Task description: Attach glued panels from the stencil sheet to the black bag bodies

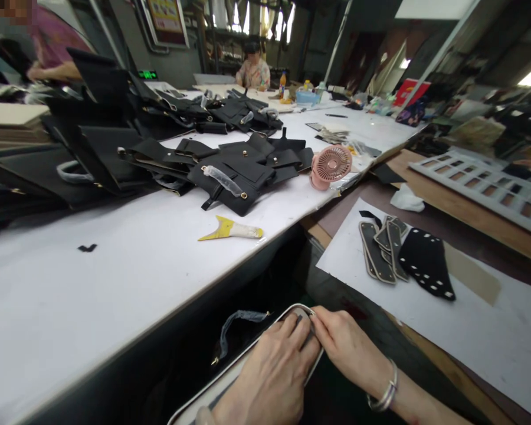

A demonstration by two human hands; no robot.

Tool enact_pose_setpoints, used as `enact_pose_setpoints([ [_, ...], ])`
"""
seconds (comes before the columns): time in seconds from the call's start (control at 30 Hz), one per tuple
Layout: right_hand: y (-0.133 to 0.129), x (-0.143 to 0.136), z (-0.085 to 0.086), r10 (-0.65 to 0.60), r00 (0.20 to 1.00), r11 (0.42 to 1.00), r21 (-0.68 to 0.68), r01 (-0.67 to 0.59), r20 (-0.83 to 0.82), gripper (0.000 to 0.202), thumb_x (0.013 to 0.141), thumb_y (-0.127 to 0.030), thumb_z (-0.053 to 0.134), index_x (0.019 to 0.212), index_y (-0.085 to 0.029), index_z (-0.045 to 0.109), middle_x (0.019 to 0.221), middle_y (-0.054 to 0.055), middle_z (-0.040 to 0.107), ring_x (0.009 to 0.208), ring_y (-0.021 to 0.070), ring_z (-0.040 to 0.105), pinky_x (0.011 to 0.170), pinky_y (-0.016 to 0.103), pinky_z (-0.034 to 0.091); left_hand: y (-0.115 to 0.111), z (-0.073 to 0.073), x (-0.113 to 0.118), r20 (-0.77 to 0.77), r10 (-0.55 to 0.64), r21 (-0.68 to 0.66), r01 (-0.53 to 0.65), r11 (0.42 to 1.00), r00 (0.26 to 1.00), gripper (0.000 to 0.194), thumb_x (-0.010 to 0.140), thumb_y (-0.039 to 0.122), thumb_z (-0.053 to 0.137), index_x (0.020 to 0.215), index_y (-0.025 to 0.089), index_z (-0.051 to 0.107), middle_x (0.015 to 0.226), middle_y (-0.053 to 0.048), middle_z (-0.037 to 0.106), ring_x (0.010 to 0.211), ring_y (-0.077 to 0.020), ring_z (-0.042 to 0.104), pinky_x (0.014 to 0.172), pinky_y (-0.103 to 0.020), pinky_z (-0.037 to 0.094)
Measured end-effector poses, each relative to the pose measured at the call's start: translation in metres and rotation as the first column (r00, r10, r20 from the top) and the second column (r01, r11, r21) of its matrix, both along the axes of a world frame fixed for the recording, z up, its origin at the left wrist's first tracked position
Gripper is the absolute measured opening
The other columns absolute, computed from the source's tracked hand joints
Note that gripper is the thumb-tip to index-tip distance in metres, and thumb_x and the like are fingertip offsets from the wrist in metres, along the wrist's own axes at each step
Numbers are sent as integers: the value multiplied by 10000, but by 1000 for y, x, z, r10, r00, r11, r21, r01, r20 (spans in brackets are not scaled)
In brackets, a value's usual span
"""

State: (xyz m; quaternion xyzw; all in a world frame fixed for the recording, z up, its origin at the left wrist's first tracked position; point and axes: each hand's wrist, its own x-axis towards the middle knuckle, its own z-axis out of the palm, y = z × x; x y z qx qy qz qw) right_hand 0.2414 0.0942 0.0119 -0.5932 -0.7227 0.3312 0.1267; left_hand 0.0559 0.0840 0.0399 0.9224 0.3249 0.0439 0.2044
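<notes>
At the bottom centre lies a dark bag piece with a pale edge [230, 378], beside a plastic-wrapped handle [239, 321]. My left hand [274, 366] reaches over the piece, its fingers bent down inside the rim near the rounded end; the fingertips are partly hidden. My right hand [351, 345], with a silver bangle at the wrist, pinches the pale edge at the same end, right against the left fingers.
Black bag parts [239, 171] pile on the white table [128, 283], with a yellow-and-white tool [230, 229] and pink fan [331, 165]. Dark strips [376, 251] lie on the right-hand board. Two people are farther back, one a seated person [253, 68].
</notes>
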Motion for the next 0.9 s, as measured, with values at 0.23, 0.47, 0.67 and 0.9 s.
enact_pose_setpoints([
  [0.23, -6, -4, -8, 21, 997, 1000, 20, -23, 70, 339, 1018, -270, 296, 787, -204, 535, 694, 45, 649, 636, 193, 639, 592, 292, 372, 2, -5, 1, 34, 44, -151, -38, 988, 998, 450, 876, 211, 473, 1324, 169, 483, 1394, -139, 510, 1272, -317, 474, 1080, -475, 410],
  [0.47, -17, -3, -25, 11, 1000, 971, 238, -6, -18, 294, 1033, -244, 288, 853, -193, 515, 724, 50, 654, 627, 186, 655, 582, 282, 423, 16, 0, 1, 71, 142, -86, -136, 987, 987, 274, 805, 52, 393, 998, 172, 546, 911, -61, 623, 842, -229, 597, 814, -410, 510],
  [0.67, -17, -6, -25, 38, 982, 919, 379, -107, 186, 299, 943, -63, 283, 849, -158, 551, 703, 72, 645, 589, 206, 641, 549, 308, 417, 18, -11, 9, 6, 47, -9, -47, 999, 999, 148, 904, 158, 443, 976, 177, 571, 979, -61, 625, 872, -241, 580, 792, -414, 491],
  [0.9, -21, -4, -1, -102, 988, 981, 153, 119, -116, 254, 1002, -295, 444, 924, -191, 662, 857, 50, 650, 776, 175, 627, 706, 280, 485, 13, -26, -7, 151, 67, -83, -55, 995, 986, 315, 930, 206, 511, 1242, 238, 532, 1310, -35, 606, 1213, -233, 530, 1074, -451, 285],
])
